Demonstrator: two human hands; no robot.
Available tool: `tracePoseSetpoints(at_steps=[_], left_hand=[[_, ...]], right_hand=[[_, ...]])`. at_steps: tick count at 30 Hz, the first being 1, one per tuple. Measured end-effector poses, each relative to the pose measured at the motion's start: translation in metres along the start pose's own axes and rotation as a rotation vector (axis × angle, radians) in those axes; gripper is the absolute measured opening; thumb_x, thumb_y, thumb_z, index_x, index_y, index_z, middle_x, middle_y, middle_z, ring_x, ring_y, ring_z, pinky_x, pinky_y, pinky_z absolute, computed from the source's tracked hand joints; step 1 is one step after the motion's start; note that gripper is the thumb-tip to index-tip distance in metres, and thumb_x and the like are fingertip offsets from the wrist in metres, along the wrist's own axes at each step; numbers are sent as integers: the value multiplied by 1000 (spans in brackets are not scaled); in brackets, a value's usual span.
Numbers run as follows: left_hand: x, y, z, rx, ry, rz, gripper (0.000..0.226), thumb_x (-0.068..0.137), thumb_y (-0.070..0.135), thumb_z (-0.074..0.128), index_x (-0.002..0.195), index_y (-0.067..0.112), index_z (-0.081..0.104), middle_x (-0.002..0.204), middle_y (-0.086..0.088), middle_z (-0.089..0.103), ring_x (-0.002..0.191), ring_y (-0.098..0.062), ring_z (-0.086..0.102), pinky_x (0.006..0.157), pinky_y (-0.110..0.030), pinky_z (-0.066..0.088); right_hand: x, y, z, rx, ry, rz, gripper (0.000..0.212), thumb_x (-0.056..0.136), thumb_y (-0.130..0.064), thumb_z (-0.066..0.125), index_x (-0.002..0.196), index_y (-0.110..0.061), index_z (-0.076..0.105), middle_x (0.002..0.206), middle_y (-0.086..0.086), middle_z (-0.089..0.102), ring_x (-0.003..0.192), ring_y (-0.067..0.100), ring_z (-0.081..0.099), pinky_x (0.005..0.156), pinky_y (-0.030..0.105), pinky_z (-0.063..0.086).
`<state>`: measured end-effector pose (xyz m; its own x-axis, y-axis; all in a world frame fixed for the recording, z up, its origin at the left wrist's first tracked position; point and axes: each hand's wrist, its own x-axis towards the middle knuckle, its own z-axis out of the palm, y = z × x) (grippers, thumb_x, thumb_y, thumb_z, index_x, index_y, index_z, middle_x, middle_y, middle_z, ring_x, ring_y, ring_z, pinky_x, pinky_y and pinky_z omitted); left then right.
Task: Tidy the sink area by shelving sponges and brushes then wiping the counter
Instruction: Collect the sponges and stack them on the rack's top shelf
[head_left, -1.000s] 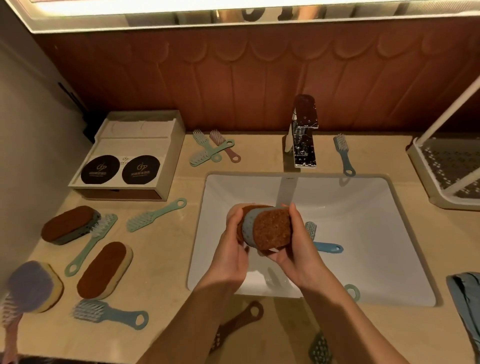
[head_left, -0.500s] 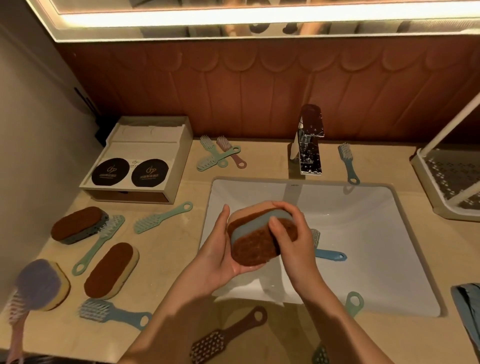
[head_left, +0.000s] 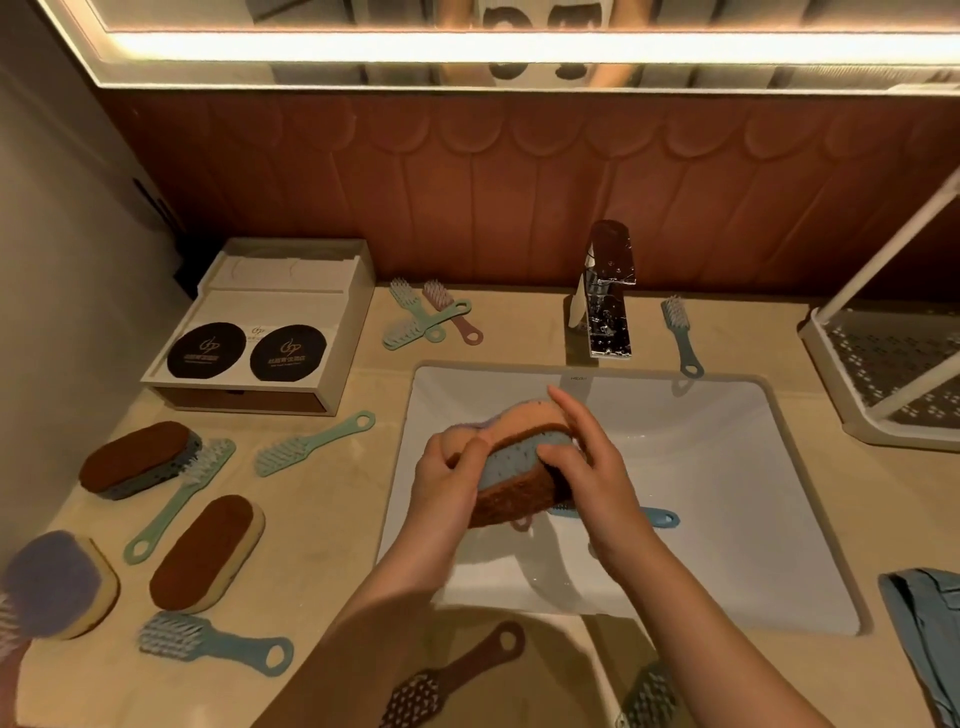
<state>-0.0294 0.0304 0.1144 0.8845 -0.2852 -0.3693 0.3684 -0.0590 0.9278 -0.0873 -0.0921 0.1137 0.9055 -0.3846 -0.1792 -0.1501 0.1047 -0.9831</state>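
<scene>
Over the white sink (head_left: 727, 493): left hand (head_left: 447, 480) and right hand (head_left: 595, 470) clutch a layered orange-blue-brown sponge (head_left: 524, 470).
Risk: loose grip, probably plops onto the blue plastic brush (head_left: 658, 518) below.

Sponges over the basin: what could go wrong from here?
The sponges, held between the left hand and the right hand, hang over the sink; a slip would likely drop them in. The blue brush lying below is partly hidden by the hands and could be overlooked.
</scene>
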Motion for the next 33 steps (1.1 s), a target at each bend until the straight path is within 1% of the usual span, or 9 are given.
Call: tracePoseSetpoints(at_steps=[3,7,10,13,18,25,28,30,33], left_hand=[[0,2,-5,296,99,194,17,89,20,56,104,17,49,89,-2,58,78,-7,58,53,-11,45],[-7,6,0,350,53,256,26,89,19,58,110,20,43,86,10,54,75,-1,55,50,-5,43],[-10,4,2,275,-19,198,28,89,35,55,110,22,43,94,4,58,83,-4,60,58,-10,49],[-12,6,1,174,-140,43,54,75,64,43,111,24,44,104,-4,60,91,-17,65,68,-30,58],[-5,10,-6,314,-74,91,56,75,76,39,95,25,53,89,-1,65,81,-18,67,64,-35,57],[9,13,5,633,56,283,44,89,57,33,85,21,58,79,2,64,78,-16,62,65,-29,45],[19,11,2,729,7,317,41,95,49,32,82,24,61,81,1,66,80,-19,61,70,-31,44],[22,6,1,739,0,323,41,96,47,30,80,25,62,81,0,68,79,-18,62,71,-32,46],[24,-3,2,714,13,306,45,97,45,28,80,21,62,77,-2,67,76,-19,63,72,-36,49]], right_hand=[[-3,-5,0,135,-56,234,26,93,-34,48,117,-43,49,112,3,56,95,20,63,79,49,57],[-2,-5,5,128,-77,266,29,90,-46,49,118,-40,46,115,4,55,99,24,63,67,38,59],[2,-6,7,69,-32,255,30,88,-45,53,114,-30,49,110,5,57,93,25,65,59,34,58],[1,-4,11,-34,38,210,28,89,-40,54,110,-22,47,105,5,58,87,19,64,51,29,55],[-9,3,26,-115,27,109,20,90,-37,52,105,-27,44,92,-4,60,76,11,66,51,30,55],[7,2,30,-229,116,-43,31,92,-43,47,87,-13,50,74,14,55,69,26,57,63,39,48],[11,11,35,-205,124,-37,36,94,-37,47,74,-7,46,67,4,47,64,14,46,63,32,39],[16,19,37,-225,146,-25,37,94,-35,48,63,-16,42,55,-10,43,57,9,40,60,31,35],[23,25,38,-269,164,-27,43,93,-32,49,55,-21,34,44,-10,38,51,9,35,57,31,31]])
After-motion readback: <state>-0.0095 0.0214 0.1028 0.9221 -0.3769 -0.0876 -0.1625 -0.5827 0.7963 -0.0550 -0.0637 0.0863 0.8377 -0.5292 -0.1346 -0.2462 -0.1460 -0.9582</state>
